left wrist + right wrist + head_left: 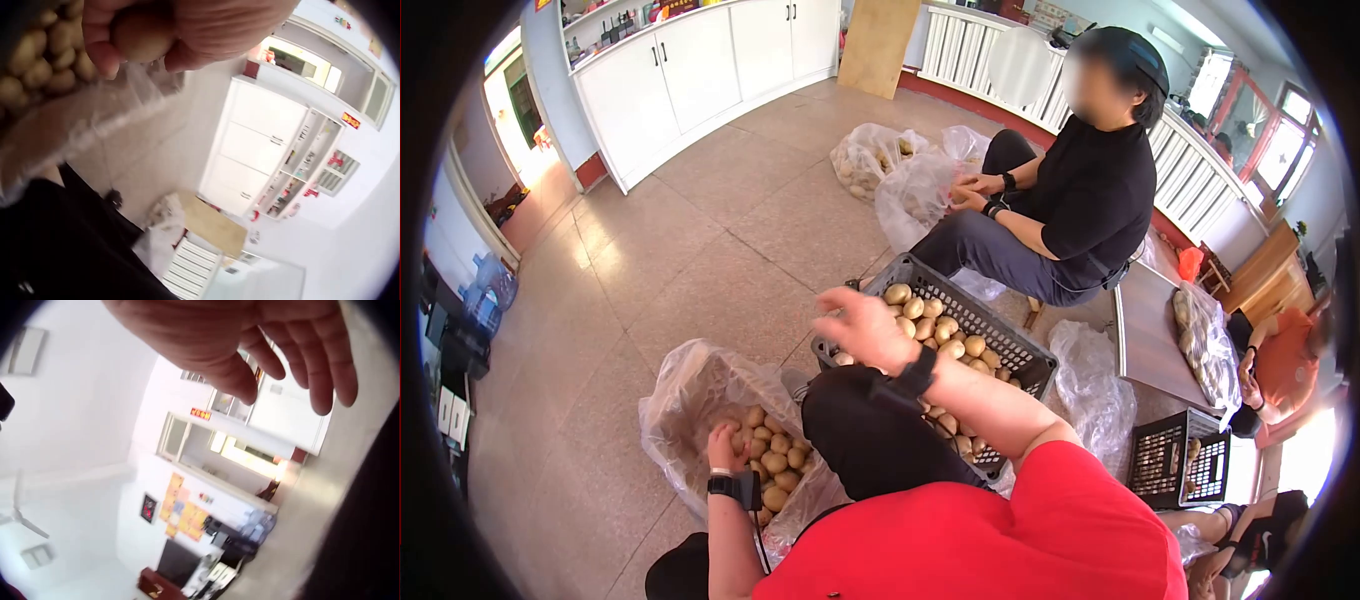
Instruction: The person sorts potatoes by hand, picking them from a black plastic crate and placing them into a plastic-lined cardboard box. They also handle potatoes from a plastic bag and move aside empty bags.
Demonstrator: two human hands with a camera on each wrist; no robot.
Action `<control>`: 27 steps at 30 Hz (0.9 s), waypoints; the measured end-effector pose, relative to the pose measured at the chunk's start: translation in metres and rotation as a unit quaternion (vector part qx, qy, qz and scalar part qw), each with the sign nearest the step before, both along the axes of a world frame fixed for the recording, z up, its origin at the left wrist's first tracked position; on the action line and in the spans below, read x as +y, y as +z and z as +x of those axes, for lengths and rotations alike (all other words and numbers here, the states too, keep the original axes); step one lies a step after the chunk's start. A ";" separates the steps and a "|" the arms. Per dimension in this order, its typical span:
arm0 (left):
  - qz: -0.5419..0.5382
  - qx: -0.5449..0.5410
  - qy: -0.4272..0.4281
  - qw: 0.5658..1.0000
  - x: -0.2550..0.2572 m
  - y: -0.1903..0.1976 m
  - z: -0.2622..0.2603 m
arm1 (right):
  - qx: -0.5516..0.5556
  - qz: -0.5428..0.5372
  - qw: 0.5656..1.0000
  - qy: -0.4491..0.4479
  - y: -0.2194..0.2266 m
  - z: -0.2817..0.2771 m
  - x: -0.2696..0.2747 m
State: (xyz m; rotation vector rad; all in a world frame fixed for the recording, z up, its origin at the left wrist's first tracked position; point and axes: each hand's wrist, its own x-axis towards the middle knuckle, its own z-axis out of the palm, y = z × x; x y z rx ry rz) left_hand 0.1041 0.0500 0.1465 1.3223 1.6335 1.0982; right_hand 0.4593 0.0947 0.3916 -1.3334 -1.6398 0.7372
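At the lower left in the head view, my left hand (725,447) is inside a clear plastic bag (675,395) that holds several potatoes (775,463). The left wrist view shows its fingers and thumb curled round one potato (142,34), close over the bag's edge. My right hand (870,328) is held above the near-left side of a black plastic crate (1037,375), which is filled with potatoes (953,348). In the right wrist view its fingers (319,369) are spread and loosely extended, with nothing in them. Part of the crate is hidden by my arm and knee.
Across from me sits a person in black (1100,180), hands at a plastic bag (915,200). Right of the crate lie a crumpled clear bag (1090,375) and a second black crate (1175,460). Other people sit at the far right. White cabinets (700,70) line the back wall.
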 end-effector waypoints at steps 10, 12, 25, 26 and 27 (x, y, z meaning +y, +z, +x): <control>-0.222 -0.169 0.112 0.954 -0.040 -0.128 -0.064 | -0.438 -0.356 0.805 -0.183 -0.226 0.218 -0.074; -0.233 -0.205 0.145 0.940 -0.038 -0.122 -0.057 | -0.393 -0.386 0.787 -0.278 -0.230 0.223 -0.099; -0.293 -0.267 0.179 0.900 -0.036 -0.158 -0.073 | -0.466 -0.526 0.696 -0.145 -0.318 0.245 -0.120; -0.297 -0.269 0.184 0.898 -0.035 -0.154 -0.070 | -0.447 -0.512 0.707 -0.195 -0.316 0.241 -0.122; -0.301 -0.272 0.188 0.894 -0.035 -0.148 -0.068 | -0.447 -0.512 0.707 -0.195 -0.321 0.242 -0.123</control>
